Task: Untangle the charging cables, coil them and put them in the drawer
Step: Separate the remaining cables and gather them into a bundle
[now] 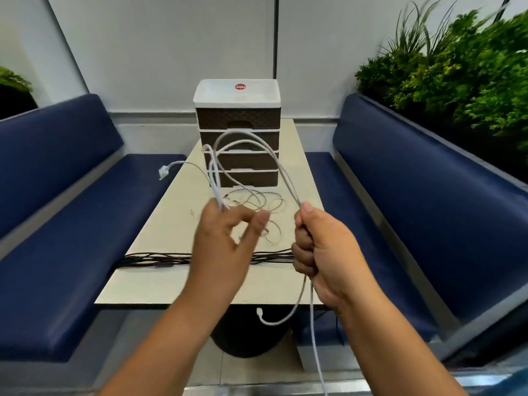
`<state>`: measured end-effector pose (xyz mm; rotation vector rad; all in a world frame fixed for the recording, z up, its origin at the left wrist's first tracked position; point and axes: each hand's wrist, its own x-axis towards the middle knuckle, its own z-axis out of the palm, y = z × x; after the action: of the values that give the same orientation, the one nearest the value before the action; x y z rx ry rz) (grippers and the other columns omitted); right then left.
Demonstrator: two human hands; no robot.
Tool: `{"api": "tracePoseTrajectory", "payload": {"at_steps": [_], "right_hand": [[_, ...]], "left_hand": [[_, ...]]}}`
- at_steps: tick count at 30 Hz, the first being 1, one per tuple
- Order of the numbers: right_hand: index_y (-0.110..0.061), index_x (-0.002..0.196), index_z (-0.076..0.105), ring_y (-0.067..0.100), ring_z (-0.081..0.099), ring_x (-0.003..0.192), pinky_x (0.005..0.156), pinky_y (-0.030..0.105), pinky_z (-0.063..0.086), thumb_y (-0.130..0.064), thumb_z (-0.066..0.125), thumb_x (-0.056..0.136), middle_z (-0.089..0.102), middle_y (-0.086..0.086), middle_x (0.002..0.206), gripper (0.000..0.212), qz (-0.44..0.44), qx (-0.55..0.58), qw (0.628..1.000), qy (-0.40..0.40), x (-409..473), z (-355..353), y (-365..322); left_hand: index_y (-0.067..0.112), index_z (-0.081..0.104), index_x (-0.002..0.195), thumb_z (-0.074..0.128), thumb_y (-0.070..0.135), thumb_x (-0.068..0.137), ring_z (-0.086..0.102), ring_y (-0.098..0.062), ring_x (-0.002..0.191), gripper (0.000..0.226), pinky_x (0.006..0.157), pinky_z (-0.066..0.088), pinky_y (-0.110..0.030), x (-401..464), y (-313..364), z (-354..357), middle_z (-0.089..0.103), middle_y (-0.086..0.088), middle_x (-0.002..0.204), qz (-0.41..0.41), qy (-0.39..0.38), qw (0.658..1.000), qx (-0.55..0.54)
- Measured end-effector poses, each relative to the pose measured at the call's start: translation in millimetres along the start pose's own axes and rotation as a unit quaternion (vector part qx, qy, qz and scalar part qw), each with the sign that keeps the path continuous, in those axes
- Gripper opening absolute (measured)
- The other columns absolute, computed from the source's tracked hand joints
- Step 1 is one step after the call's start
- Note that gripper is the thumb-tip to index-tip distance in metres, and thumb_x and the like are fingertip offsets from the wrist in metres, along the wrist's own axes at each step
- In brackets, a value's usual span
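A white charging cable [248, 138] arcs in loops above the table between both hands. My left hand [225, 241] pinches its strands near one end, and a white plug [163, 171] sticks out to the left. My right hand [317, 250] grips the cable in a fist, and two loose tails hang below it, one ending in a plug [259, 312]. A thin grey cable [257, 204] lies tangled on the table behind the hands. A bundle of black cables [154, 259] lies across the table. The brown and white drawer unit [238, 118] stands at the far end, its drawers shut.
The beige table [160, 287] stands between two blue padded benches [57, 218] [414, 195]. Green plants [457, 70] fill a ledge behind the right bench. A black table base [243, 335] stands below on the tiled floor.
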<state>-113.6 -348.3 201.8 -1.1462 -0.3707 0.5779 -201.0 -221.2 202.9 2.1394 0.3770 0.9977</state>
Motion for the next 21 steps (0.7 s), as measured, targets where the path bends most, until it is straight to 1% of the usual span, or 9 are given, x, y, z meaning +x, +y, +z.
{"api": "tracePoseTrajectory", "payload": {"at_steps": [2, 4, 6, 7, 10, 13, 17, 19, 21], "right_hand": [[-0.017, 0.075, 0.046, 0.01, 0.016, 0.044, 0.044, 0.024, 0.013, -0.035, 0.042, 0.103, 0.026, -0.004, 0.053, 0.033, 0.001, -0.046, 0.999, -0.025, 1.6, 9.2, 5.1], [-0.02, 0.075, 0.048, 0.01, 0.018, 0.046, 0.046, 0.025, 0.014, -0.036, 0.042, 0.103, 0.028, -0.003, 0.054, 0.034, 0.015, -0.1, 0.993, -0.054, 3.2, 16.2, 13.1], [-0.023, 0.078, 0.051, 0.009, 0.02, 0.047, 0.046, 0.025, 0.015, -0.033, 0.039, 0.105, 0.029, -0.004, 0.054, 0.031, 0.007, -0.125, 0.988, -0.088, 4.9, 20.1, 23.3], [-0.022, 0.08, 0.051, 0.009, 0.02, 0.048, 0.045, 0.024, 0.015, -0.03, 0.039, 0.105, 0.029, -0.004, 0.054, 0.029, -0.003, -0.131, 0.986, -0.106, 6.2, 20.7, 28.9], [-0.016, 0.078, 0.046, 0.009, 0.022, 0.049, 0.045, 0.022, 0.019, -0.03, 0.04, 0.104, 0.03, -0.002, 0.056, 0.03, -0.008, -0.158, 0.976, -0.15, 8.8, 12.0, 48.7], [-0.016, 0.076, 0.043, 0.01, 0.03, 0.049, 0.048, 0.022, 0.028, -0.032, 0.038, 0.104, 0.032, -0.003, 0.058, 0.033, -0.007, -0.186, 0.965, -0.183, 1.1, -7.5, 78.8], [-0.031, 0.079, 0.044, 0.018, 0.054, 0.064, 0.068, 0.032, 0.046, -0.043, 0.035, 0.102, 0.045, -0.007, 0.064, 0.028, -0.028, -0.315, 0.927, -0.201, -16.0, -30.4, 120.6], [-0.035, 0.078, 0.044, 0.025, 0.058, 0.073, 0.075, 0.04, 0.049, -0.045, 0.034, 0.103, 0.049, -0.007, 0.066, 0.029, -0.013, -0.337, 0.921, -0.195, -21.9, -36.2, 133.0], [-0.033, 0.079, 0.043, 0.03, 0.058, 0.079, 0.078, 0.047, 0.048, -0.046, 0.034, 0.103, 0.051, -0.005, 0.069, 0.029, -0.007, -0.354, 0.915, -0.196, -23.5, -38.2, 140.3]], "left_hand": [[0.033, 0.072, 0.083, 0.042, 0.069, 0.083, 0.054, 0.001, 0.094, 0.048, 0.077, 0.038, -0.008, 2.3, 5.8, 9.2, 0.06, 0.009, 0.091, -0.075, -0.077, 0.991, -0.076], [0.025, 0.072, 0.086, 0.042, 0.064, 0.089, 0.062, 0.002, 0.085, 0.05, 0.073, 0.044, -0.012, 8.0, 10.3, 15.2, 0.07, 0.01, 0.081, -0.13, -0.101, 0.974, -0.155], [0.018, 0.07, 0.083, 0.045, 0.047, 0.097, 0.063, 0.006, 0.068, 0.04, 0.061, 0.045, -0.009, 13.5, 10.6, 20.0, 0.07, 0.013, 0.07, -0.185, -0.079, 0.955, -0.217], [0.016, 0.067, 0.08, 0.044, 0.041, 0.1, 0.06, 0.005, 0.061, 0.039, 0.057, 0.044, -0.011, 15.3, 8.3, 21.8, 0.067, 0.013, 0.064, -0.195, -0.067, 0.954, -0.217], [0.02, 0.055, 0.071, 0.041, 0.041, 0.101, 0.042, 0.0, 0.048, 0.04, 0.05, 0.034, -0.018, 25.3, 3.9, 16.2, 0.05, 0.016, 0.05, -0.204, -0.003, 0.955, -0.215], [0.022, 0.05, 0.069, 0.042, 0.043, 0.101, 0.037, -0.006, 0.058, 0.039, 0.06, 0.033, -0.026, 47.6, -5.2, -2.6, 0.044, 0.014, 0.058, -0.228, 0.06, 0.949, -0.209], [0.022, 0.05, 0.071, 0.04, 0.044, 0.102, 0.042, -0.007, 0.069, 0.039, 0.068, 0.035, -0.026, 60.0, -11.6, -14.4, 0.05, 0.012, 0.07, -0.22, 0.071, 0.95, -0.21], [0.021, 0.049, 0.072, 0.039, 0.044, 0.102, 0.042, -0.008, 0.072, 0.039, 0.071, 0.035, -0.026, 62.6, -13.5, -14.7, 0.05, 0.009, 0.075, -0.224, 0.076, 0.949, -0.208], [0.022, 0.051, 0.071, 0.04, 0.046, 0.101, 0.044, -0.009, 0.077, 0.04, 0.078, 0.034, -0.029, 63.5, -18.0, -13.2, 0.053, 0.009, 0.077, -0.232, 0.074, 0.945, -0.22]]}}
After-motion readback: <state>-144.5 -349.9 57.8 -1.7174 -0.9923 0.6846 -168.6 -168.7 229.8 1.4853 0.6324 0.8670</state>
